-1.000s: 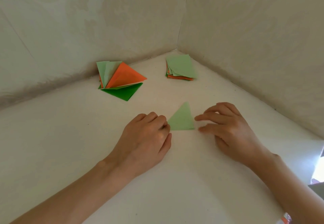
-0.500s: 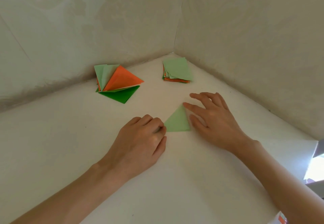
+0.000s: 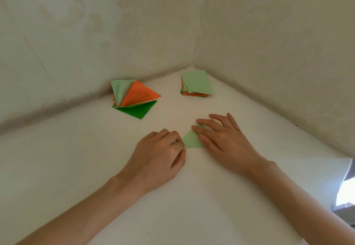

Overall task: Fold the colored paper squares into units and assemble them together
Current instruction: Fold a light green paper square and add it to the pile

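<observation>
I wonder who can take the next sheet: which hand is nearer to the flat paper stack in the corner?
Right. The right hand lies in front of the stack, fingers toward it. The left hand is farther, in front and to its left.

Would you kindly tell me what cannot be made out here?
Head view only:
The light green triangle is partly under the right hand.
The left hand has curled fingers hiding whether it pinches the triangle.
The stack of squares is too small to count sheets.
</observation>
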Motion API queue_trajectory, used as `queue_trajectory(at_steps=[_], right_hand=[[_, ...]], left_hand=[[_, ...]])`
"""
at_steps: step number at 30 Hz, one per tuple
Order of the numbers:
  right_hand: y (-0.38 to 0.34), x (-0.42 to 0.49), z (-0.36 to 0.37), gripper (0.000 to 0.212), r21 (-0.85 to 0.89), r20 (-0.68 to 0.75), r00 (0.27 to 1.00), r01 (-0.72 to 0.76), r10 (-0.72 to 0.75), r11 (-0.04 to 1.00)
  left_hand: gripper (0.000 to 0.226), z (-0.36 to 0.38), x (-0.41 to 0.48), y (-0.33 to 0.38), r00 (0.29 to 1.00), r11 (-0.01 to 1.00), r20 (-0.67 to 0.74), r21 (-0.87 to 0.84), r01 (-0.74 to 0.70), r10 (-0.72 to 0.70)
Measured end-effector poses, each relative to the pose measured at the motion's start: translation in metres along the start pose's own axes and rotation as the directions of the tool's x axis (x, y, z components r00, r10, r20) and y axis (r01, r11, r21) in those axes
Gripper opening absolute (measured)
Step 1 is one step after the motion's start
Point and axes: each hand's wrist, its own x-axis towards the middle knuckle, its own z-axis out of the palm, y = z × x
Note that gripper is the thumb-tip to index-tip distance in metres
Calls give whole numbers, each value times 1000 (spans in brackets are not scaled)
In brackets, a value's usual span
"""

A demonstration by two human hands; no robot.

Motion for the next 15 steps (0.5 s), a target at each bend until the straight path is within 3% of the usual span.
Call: queue_trajectory(at_steps=[3,9,15], right_hand=[[1,-1,1,68,12,1,1000,-8,8,1000],[1,-1,0,70,44,7,1000,-3,3,999],[4,14,-7,58,17,-10,996,93,-93,996]], left_hand=[[40,0,10,0,999,998,19,41,45,-46],[49,-10,-4,-5,995,991,103,132,-11,-3],[45,-23,-28,-6,999,995,48,101,-3,-2]])
